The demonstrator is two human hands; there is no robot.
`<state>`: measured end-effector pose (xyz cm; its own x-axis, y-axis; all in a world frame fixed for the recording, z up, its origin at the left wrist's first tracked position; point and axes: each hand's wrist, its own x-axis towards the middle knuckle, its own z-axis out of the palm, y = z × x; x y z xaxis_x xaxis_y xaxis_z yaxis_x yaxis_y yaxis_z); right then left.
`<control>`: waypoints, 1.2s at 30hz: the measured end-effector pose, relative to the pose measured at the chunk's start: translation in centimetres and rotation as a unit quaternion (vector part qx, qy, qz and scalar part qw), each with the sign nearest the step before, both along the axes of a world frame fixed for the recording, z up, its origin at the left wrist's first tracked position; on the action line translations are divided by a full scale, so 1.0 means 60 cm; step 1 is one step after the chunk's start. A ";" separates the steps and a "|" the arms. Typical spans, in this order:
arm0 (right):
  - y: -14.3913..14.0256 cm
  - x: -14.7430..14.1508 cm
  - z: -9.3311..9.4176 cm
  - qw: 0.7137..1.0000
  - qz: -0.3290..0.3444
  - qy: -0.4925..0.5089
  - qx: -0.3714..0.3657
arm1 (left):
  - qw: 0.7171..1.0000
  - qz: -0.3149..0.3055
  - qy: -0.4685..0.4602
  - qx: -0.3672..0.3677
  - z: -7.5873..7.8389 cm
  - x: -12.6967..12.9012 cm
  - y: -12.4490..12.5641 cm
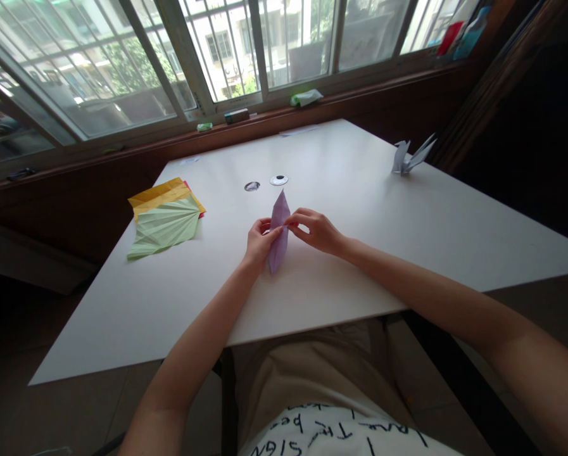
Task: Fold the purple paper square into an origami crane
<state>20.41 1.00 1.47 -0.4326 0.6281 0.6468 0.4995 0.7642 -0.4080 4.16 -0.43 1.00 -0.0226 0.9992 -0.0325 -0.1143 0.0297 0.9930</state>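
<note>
Hands, left and right, pinch a pointed, diamond-shaped lilac paper fold, grip clenched.

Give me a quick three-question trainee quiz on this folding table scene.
1. True or false: both hands pinch the purple paper.
2. Which lies to the left of the left hand? A) green sheet B) paper crane
3. How many small round discs lie beyond the purple paper?

Key: 1 true: the right hand grips it too. 2 A. 3 two: disc, disc.
</note>
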 end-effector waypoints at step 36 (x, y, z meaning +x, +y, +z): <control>0.007 0.005 -0.004 0.996 -0.050 -0.024 -0.065 | 0.999 -0.044 -0.027 0.006 0.001 0.006 -0.003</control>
<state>20.69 1.41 1.22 -0.3925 0.7465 0.5373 0.5910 0.6523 -0.4746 4.49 -0.61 1.06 0.0672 0.9976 -0.0192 -0.1660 0.0302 0.9857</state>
